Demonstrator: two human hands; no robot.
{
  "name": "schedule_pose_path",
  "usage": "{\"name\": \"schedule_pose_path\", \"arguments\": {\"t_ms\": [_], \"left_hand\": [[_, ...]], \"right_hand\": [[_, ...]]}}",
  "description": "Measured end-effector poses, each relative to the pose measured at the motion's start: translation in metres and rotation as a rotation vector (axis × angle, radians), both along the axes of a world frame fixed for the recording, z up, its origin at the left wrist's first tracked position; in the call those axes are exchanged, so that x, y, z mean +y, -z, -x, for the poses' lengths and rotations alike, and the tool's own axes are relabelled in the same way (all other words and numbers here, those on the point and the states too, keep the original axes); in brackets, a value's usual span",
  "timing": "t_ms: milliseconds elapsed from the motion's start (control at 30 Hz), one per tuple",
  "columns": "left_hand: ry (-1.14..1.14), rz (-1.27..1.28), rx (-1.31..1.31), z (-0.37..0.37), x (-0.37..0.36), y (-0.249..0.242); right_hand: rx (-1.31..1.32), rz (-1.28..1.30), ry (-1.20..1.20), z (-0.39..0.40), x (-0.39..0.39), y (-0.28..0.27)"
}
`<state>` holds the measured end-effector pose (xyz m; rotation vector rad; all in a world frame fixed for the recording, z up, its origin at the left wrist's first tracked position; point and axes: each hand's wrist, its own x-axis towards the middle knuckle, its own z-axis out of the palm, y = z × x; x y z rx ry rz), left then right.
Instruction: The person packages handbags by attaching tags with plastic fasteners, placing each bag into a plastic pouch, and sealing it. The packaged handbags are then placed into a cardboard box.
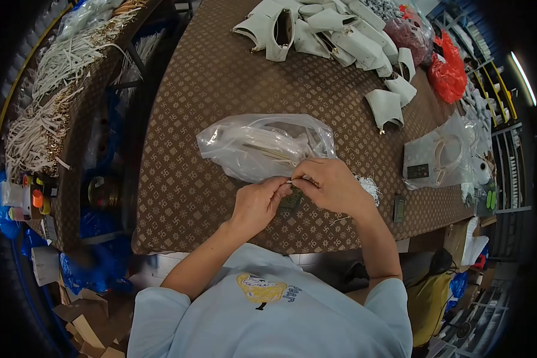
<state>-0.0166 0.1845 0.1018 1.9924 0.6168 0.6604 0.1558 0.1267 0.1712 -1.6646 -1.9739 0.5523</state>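
At the center of the frame, you bring your two hands together over a desk (179, 200) spread with a brown, gold-patterned cloth. Your left hand (255, 206) is closed at the fingertips, and your right hand (329, 184) pinches thumb against forefinger; the two meet on a small item (290, 181), mostly covered by your fingers and too small to identify. Just below your fingertips sits a dark green tag (289, 201); whether it hangs from your grip or lies on the cloth cannot be told.

Just beyond your hands, a clear plastic bag (227, 142) lies crumpled around pale contents. Beside your right wrist, partly behind it, is a bunch of white strings (371, 188), with a dark rectangular tag (398, 209) flat on the cloth farther right. Toward the right of the frame, a clear-wrapped pale handbag (420, 149) with rounded handles lies near the desk's edge, a black label on its front.

Across the top of the frame, off-white handbag bodies (357, 46) are heaped, some with their mouths gaping, near a knotted red plastic bag (447, 74) at upper right. At upper left, white straps (42, 128) with gold-colored hardware cover another surface. You wear a light blue shirt (325, 322) with a yellow print.
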Motion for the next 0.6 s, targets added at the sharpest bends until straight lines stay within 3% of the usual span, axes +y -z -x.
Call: {"name": "schedule_pose_path", "arguments": {"t_ms": [333, 500, 600], "left_hand": [[-0.023, -0.038, -0.027, 0.0, 0.001, 0.002], [-0.015, -0.152, 0.009, 0.002, 0.003, -0.002], [-0.014, -0.08, -0.05, 0.003, 0.007, 0.0]], "right_hand": [[0.048, 0.036, 0.0, 0.0, 0.001, -0.002], [-0.045, -0.004, 0.013, 0.007, 0.001, 0.0], [-0.14, -0.074, 0.011, 0.012, -0.003, -0.002]]}}
